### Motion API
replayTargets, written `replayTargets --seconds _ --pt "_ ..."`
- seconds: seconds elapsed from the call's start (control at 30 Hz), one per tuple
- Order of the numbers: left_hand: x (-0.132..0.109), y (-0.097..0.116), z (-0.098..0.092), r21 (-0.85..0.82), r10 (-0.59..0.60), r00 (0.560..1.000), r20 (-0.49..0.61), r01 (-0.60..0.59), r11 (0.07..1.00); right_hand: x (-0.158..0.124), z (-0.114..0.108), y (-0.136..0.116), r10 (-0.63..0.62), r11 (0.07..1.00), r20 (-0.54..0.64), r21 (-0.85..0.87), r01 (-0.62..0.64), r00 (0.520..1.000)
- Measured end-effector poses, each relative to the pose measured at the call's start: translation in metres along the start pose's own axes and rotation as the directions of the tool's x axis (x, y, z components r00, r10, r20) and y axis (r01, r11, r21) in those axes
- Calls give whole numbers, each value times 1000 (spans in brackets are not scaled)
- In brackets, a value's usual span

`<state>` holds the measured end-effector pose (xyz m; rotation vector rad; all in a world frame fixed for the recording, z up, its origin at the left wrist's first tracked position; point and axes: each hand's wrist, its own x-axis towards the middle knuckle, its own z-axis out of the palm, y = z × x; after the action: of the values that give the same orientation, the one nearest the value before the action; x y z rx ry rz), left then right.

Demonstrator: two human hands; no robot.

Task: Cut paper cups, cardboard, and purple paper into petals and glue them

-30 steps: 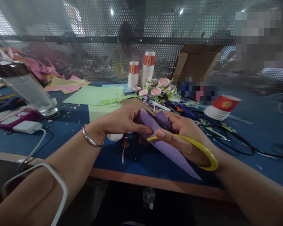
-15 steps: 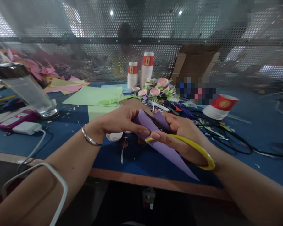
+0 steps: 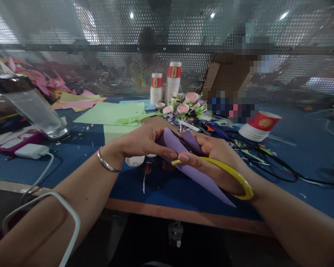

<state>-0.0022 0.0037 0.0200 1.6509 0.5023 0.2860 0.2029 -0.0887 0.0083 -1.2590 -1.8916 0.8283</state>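
My left hand (image 3: 143, 142) pinches the upper end of a folded purple paper (image 3: 200, 178) between thumb and fingers, above the blue table (image 3: 80, 159). My right hand (image 3: 215, 155) grips yellow-handled scissors (image 3: 231, 174), whose dark blades lie against the purple paper near my left fingertips. The paper's long point runs down to the right, past the yellow loop. A silver bangle sits on my left wrist.
A clear glass (image 3: 35, 111) and a white charger with its cable (image 3: 30, 150) lie at the left. Green paper sheets (image 3: 111, 113), stacked red-and-white cups (image 3: 174, 79), a cluster of paper flowers (image 3: 186, 105), a tipped cup stack (image 3: 258, 126) and black cables (image 3: 267, 163) lie beyond. A perforated screen closes the back.
The purple paper and both hands have shifted very slightly; the paper's lower point has risen a little. Otherwise the same.
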Motion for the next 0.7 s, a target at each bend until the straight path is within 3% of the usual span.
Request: replayTargets --seconds 0.13,0.33,0.57,0.7 --pt "2 -1 0 -1 12 1000 -19 -12 1000 -1 0 0 -4 1000 -14 -5 4 1000" --pt "2 -3 0 33 82 997 5 -82 996 1 1 7 -59 984 -75 -174 45 995" --pt "6 -9 -6 176 116 993 -34 -109 978 0 7 15 -198 881 -98 -454 133 975" --pt "5 -12 -7 141 117 993 -27 -112 984 -2 9 11 -268 831 -91 -526 182 959"
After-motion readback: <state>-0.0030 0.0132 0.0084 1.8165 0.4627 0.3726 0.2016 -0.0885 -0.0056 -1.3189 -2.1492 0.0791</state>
